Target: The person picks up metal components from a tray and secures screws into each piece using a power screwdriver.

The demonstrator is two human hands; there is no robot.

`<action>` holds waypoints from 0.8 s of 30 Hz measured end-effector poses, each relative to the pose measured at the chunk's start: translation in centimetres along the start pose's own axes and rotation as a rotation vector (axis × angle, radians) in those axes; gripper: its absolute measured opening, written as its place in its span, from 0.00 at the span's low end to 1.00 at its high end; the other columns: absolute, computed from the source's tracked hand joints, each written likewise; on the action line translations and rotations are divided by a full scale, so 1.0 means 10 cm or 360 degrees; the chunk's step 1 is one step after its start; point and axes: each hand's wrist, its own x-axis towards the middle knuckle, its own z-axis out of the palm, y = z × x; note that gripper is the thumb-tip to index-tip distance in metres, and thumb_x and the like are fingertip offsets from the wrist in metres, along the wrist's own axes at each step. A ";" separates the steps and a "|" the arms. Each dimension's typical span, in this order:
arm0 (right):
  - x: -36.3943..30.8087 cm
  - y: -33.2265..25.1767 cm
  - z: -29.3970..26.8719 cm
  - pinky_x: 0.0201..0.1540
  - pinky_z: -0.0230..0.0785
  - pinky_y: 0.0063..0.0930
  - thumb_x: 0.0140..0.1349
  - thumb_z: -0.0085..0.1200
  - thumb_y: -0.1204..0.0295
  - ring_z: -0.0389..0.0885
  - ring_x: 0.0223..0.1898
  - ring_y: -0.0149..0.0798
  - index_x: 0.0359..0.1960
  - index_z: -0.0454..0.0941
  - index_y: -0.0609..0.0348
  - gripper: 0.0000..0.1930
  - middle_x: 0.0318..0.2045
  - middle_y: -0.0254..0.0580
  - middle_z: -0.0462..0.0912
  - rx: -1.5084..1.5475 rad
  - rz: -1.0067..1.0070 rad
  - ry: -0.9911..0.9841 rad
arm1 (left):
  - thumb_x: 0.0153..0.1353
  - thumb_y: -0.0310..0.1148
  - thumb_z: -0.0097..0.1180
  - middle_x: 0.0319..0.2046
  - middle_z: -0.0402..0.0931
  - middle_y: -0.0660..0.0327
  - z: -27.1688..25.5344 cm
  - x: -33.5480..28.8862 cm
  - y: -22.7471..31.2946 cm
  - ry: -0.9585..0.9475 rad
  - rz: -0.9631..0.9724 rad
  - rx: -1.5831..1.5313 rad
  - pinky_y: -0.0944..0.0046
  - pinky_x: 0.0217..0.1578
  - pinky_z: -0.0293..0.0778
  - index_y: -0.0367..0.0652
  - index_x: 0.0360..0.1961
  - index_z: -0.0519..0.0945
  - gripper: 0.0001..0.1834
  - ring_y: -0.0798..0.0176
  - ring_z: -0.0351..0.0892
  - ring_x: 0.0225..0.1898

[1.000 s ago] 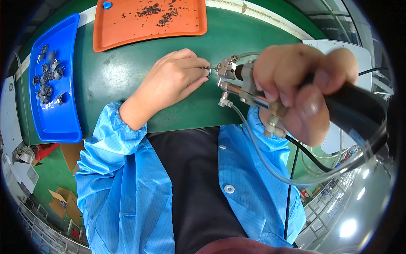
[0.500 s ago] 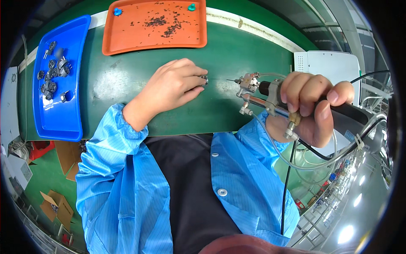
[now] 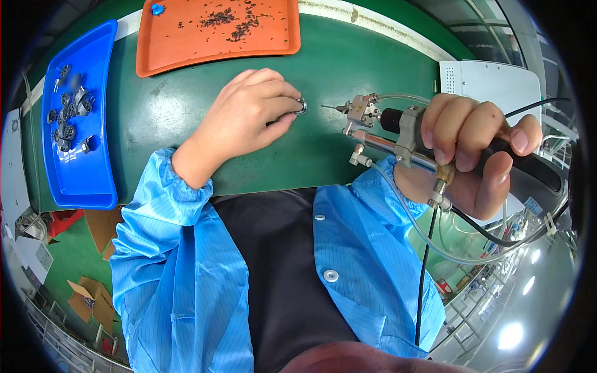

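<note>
the left hand [image 3: 249, 110] pinches a small, dark, shiny part [image 3: 302, 106]; the right hand [image 3: 469, 143] grips a silver-and-black metal tool [image 3: 407, 137], its tip apart.

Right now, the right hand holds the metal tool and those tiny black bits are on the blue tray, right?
Not quite: the head view shows the tiny black bits on the orange tray. The right hand does hold the metal tool.

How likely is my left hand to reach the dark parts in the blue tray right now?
Probably yes: nothing visible stands between your left hand and the blue tray, and the dark parts lie uncovered. The small piece held in that hand could hinder a grasp, though.
</note>
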 end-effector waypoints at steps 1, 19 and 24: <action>0.01 -0.01 0.00 0.29 0.62 0.32 0.71 0.49 0.67 0.69 0.22 0.33 0.55 0.69 0.48 0.13 0.24 0.33 0.69 0.0003 0.0034 -0.0049 | 0.50 0.27 0.68 0.41 0.85 0.63 0.00 0.02 0.00 -0.0017 0.0001 -0.0006 0.56 0.47 0.76 0.42 0.35 0.87 0.09 0.56 0.80 0.46; 0.07 0.19 0.03 0.29 0.68 0.31 0.70 0.54 0.67 0.73 0.23 0.32 0.54 0.65 0.44 0.15 0.26 0.33 0.73 0.0151 0.0172 -0.0356 | 0.51 0.25 0.68 0.42 0.85 0.63 0.02 -0.01 -0.01 -0.0028 -0.0039 -0.0019 0.56 0.46 0.75 0.41 0.34 0.87 0.08 0.55 0.80 0.46; 0.09 0.23 0.05 0.28 0.67 0.32 0.70 0.55 0.67 0.73 0.22 0.32 0.52 0.64 0.45 0.14 0.25 0.33 0.73 0.0142 0.0167 -0.0344 | 0.51 0.25 0.68 0.42 0.85 0.63 0.01 0.00 -0.01 -0.0034 -0.0064 -0.0018 0.56 0.46 0.76 0.41 0.35 0.87 0.08 0.55 0.80 0.46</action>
